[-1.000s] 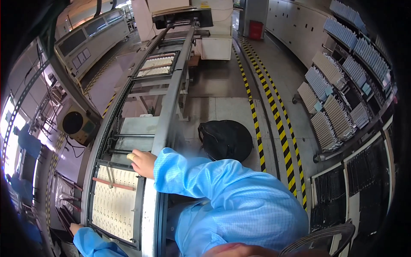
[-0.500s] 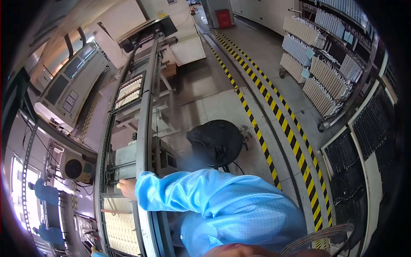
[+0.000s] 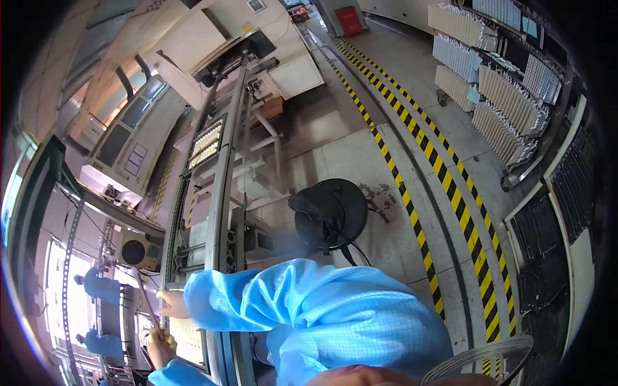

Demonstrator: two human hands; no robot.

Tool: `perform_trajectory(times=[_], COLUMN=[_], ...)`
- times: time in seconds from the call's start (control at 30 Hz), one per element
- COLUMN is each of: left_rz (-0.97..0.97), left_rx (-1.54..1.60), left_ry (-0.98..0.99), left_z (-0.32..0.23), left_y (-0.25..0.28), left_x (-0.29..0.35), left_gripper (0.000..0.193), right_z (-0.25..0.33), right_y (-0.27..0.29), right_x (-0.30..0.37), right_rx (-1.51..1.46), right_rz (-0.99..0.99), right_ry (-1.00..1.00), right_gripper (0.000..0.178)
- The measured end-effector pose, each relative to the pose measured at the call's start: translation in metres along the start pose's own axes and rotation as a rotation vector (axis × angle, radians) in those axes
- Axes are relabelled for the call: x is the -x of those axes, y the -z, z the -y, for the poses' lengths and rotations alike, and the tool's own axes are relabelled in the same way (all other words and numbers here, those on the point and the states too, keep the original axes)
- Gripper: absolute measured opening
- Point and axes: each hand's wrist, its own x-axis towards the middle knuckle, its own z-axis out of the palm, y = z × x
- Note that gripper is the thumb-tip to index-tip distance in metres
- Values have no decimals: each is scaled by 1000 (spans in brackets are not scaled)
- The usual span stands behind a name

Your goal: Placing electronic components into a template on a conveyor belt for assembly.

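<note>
Toward eight o'clock, a slim brown bar (image 3: 147, 300) is gripped in the left hand (image 3: 161, 349), near the pale panel (image 3: 191, 341); the right hand's (image 3: 174, 304) grip is unclear. Bar handling seems underway, likely calling for steady guidance next.

There are two hands (image 3: 161, 349) (image 3: 173, 304), one held rod (image 3: 147, 296), one black stool (image 3: 353, 215) and one red bin (image 3: 349, 22).

The conveyor (image 3: 226, 174) carries two panels (image 3: 189, 340), one beyond the other; to its right stands a stool (image 3: 353, 222), then floor strips (image 3: 445, 172), then, farthest right, the racks (image 3: 508, 106).
</note>
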Motion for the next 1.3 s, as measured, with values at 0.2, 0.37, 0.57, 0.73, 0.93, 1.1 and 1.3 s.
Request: perform_trajectory(times=[0.2, 0.37, 0.57, 0.73, 0.93, 1.1, 1.3], left_rz=[67, 107, 11, -290, -598, -807, -728], left_rx=[-201, -221, -730, -807, -825, -927, -935], left_ry=[-317, -242, -220, -277, -196, -210, -164], left_z=[34, 33, 45, 71, 96, 103, 103], left_y=[-67, -68, 3, 94, 143, 146, 145], left_x=[15, 30, 23, 11, -8, -23, -6], left_gripper=[17, 22, 21, 25, 28, 22, 21], right_z=[25, 52, 8, -11, 10, 23, 0], right_y=[10, 24, 17, 40, 12, -41, -87], right_x=[9, 33, 30, 40, 32, 24, 14], right_rx=[33, 110, 289, 316, 523, 552, 686], right_rz=[-120, -186, 239, 297, 483, 707, 688], right_ry=[-120, -2, -77, -12, 10, -118, 66], right_gripper=[38, 25, 54, 37, 45, 47, 47])
